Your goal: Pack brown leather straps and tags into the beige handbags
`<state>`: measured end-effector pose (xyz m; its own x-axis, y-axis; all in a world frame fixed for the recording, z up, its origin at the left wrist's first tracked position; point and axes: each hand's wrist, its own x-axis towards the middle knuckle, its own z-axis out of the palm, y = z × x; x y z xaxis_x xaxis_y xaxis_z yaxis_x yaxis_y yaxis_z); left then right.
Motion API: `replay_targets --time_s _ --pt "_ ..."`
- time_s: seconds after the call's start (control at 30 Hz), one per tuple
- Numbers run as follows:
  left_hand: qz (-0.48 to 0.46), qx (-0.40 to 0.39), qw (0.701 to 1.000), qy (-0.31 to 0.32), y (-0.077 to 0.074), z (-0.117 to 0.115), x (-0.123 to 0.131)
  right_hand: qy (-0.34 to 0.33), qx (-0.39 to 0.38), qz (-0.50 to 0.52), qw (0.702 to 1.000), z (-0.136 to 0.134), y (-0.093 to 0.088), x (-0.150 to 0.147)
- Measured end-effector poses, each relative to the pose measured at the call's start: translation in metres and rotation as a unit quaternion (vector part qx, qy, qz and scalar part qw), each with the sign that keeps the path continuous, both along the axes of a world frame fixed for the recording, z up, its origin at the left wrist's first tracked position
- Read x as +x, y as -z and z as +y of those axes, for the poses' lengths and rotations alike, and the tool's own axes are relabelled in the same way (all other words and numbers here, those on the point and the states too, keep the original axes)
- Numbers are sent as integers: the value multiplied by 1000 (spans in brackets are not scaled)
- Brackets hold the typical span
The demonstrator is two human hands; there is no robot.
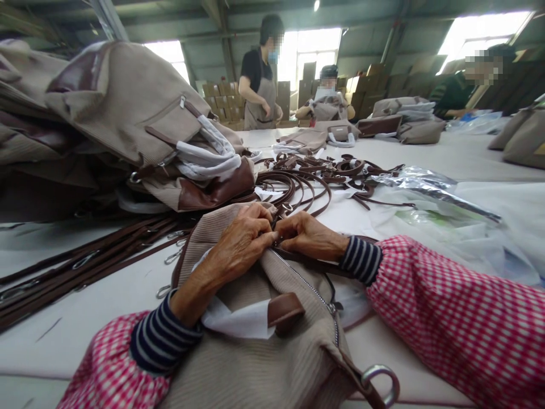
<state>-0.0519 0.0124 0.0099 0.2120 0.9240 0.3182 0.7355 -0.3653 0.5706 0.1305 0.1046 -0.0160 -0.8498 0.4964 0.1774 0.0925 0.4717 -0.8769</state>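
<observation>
A beige corduroy bag (272,363) lies in front of me, with a metal zip (306,278) along its top. My left hand (242,241) reaches over the bag, its fingers closed on the far end near the zip. Facing it, my right hand (313,236) is closed in a pinch, the fingertips meeting those of the left. A brown leather strap (327,264) runs from the pinch back under my right wrist. The fingers hide the small part between them. The bag's brown handle (286,312) is partly wrapped in white paper, and a metal ring (381,383) hangs at the near corner.
Beige bags (123,102) are piled high at left. Brown straps with metal clips (85,261) lie below them; coiled straps (293,184) sit beyond my hands. Clear plastic (434,227) spreads at right. Several people work across the table (472,156), near stacked cartons (225,99).
</observation>
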Motion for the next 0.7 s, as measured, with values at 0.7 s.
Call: replay_targets --time_s 0.7 --pt "312 16 948 -51 -10 -3 6 -5 186 3 983 -11 1 8"
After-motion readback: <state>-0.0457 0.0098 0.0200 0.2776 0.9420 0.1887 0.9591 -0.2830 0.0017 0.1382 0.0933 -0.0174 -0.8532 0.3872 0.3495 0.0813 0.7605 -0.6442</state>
